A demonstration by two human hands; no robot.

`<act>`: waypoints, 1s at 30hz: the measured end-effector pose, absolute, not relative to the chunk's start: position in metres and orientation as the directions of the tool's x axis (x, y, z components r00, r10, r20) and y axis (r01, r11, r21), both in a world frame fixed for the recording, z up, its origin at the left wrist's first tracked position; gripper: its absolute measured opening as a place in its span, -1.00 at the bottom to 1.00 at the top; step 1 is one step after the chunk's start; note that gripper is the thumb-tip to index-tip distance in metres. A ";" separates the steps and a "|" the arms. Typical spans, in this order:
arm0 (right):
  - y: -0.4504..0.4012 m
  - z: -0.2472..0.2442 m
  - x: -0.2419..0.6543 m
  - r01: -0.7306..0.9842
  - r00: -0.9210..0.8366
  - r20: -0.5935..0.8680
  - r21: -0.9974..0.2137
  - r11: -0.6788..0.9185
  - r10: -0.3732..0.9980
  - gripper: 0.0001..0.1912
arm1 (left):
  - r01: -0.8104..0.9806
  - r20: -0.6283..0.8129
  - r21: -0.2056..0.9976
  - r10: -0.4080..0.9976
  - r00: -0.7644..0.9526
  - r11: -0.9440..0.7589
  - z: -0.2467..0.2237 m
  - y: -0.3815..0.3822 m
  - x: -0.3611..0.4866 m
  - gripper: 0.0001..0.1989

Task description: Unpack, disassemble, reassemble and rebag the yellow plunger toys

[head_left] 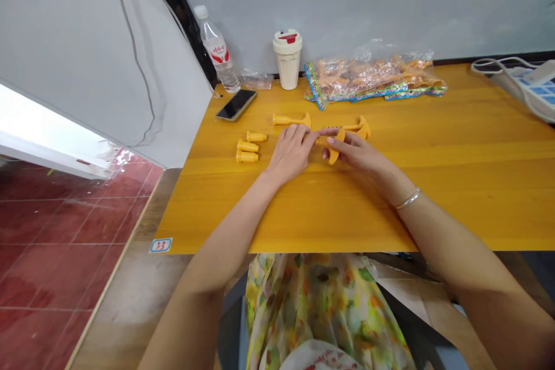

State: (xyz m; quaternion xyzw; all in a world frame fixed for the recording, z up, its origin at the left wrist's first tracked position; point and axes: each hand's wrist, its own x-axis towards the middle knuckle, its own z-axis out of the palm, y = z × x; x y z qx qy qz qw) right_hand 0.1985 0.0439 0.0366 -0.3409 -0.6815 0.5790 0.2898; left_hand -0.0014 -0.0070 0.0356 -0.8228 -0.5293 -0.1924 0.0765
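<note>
My right hand (358, 153) pinches the curved yellow handle of a corkscrew (336, 148) just above the table. The corkscrew's other end runs left to the fingers of my left hand (291, 155), which are bent and closed over it; what they grip is hidden. Behind my right fingers lies another yellow corkscrew (363, 127) with its metal spiral bare. Beyond my left hand is a corkscrew in its ribbed sheath (284, 120). Three loose ribbed sheaths lie left of my left hand, one of them the nearest sheath (247, 156).
Along the back stand a water bottle (219, 55) and a lidded cup (288, 63). A phone (236, 105) lies before the bottle. Clear bags of orange pieces (373, 76) rest by the wall. A white cable (498, 62) and a blue-and-white object (535, 84) sit far right.
</note>
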 end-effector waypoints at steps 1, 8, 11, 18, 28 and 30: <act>0.040 0.037 0.196 0.079 -0.632 -0.028 -0.997 0.028 0.775 -0.41 | 0.904 0.397 0.084 0.846 0.355 -0.419 0.036 -0.007 -0.001 -0.65; 0.026 0.034 0.189 0.135 -0.747 0.198 -0.890 0.436 0.635 -0.70 | 0.962 0.320 0.099 0.924 0.211 -0.254 0.032 -0.003 -0.007 -0.81; 0.029 0.031 0.195 0.276 -0.813 0.309 -0.542 0.794 0.494 -0.77 | 0.973 0.182 0.089 0.964 0.194 -0.213 0.034 -0.003 -0.006 -0.76; 0.034 0.034 0.200 0.390 -0.860 0.382 0.060 0.919 0.339 -0.67 | 0.920 0.025 0.310 0.969 0.245 -0.241 0.038 -0.011 -0.011 -0.78; 0.032 0.046 0.203 0.529 -0.820 0.261 0.010 0.848 0.509 -0.70 | 0.864 -0.132 0.490 0.971 0.201 -0.112 0.070 -0.018 -0.049 -0.65; 0.024 0.047 0.199 0.545 -0.825 0.167 -0.016 0.838 0.540 -0.70 | 0.914 -0.023 0.388 0.990 0.138 -0.118 0.070 -0.017 -0.059 -0.69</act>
